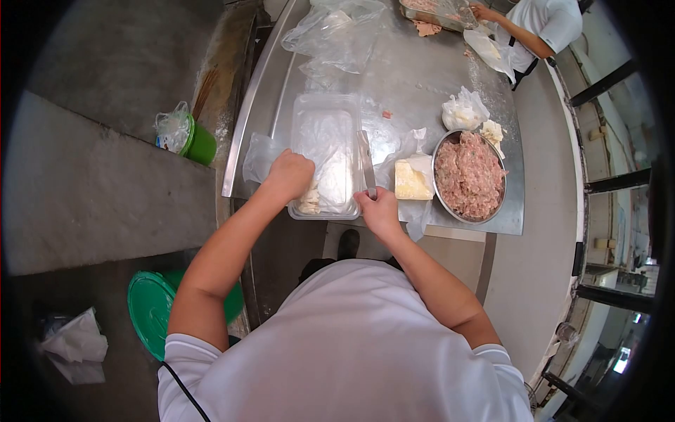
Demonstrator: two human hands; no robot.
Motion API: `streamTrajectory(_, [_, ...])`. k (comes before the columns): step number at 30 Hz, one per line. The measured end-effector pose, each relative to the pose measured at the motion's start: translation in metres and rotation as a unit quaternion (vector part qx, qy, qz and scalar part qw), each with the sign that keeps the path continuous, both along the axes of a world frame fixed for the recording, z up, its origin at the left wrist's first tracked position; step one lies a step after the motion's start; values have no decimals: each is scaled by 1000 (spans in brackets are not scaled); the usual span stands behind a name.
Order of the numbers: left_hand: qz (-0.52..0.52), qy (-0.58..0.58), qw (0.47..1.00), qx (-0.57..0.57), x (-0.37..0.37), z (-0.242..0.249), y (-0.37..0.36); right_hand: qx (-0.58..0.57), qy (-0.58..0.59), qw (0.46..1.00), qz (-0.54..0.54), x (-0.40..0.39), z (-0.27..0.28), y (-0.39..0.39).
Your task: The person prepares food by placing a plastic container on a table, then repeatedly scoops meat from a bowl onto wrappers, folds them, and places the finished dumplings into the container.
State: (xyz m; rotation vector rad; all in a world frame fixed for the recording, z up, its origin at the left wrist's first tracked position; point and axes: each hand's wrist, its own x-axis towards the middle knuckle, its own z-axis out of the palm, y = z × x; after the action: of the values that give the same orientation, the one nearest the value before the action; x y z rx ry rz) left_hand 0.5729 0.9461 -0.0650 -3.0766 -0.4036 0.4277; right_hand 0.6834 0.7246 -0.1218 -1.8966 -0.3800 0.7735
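A clear plastic tray (325, 123) lies on the metal table, with pale pieces (309, 200) in its near left corner. Over the tray's left side is my left hand (291, 174), its fingers curled closed; whatever they hold is hidden. My right hand (378, 208), at the tray's near right corner, grips a knife (366, 162) whose blade points away from me along the tray's right edge. Just right of that hand, a yellow block (413, 178) sits on plastic wrap. Beside the block stands a metal bowl (437, 188) full of ground meat (470, 174).
On the metal table (415, 77) are plastic bags (337, 32) at the far left and a white bag (464, 109) behind the bowl. At the far right a co-worker (541, 28) reaches to a meat tray (443, 14). A green bucket (200, 143) stands left.
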Motion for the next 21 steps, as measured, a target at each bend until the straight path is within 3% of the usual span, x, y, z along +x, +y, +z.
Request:
streamTrajectory(6, [-8,-48,998,27,-8,-1,-1,-2,6,1000,6,-1,1,2])
streamTrajectory(9, [1,11,1000,-28,-13,30,-10,3,4,1000,2,-1,-2,2])
streamTrajectory(18, [3,-105,994,-10,-22,11,-16,22,17,1000,11,2,6,4])
streamTrajectory(21, [12,-113,991,-76,-28,24,-31,25,10,1000,12,3,7,5])
